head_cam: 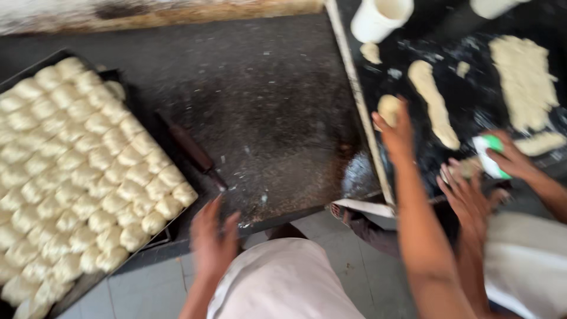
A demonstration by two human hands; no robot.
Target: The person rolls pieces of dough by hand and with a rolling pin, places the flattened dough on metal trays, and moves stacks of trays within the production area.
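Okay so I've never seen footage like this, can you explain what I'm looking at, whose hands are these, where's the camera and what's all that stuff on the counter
There is one picture, from a camera on a person's head, looking down. That person's left hand hangs empty by the counter edge; their right hand holds a dough ball. The two hands at far right belong to a co-worker; one grips a green and white scraper. On the left sits a tray packed with dough balls, a rolling pin beside it. The dark board on the right carries strips of dough and a white cup. The picture is blurred.
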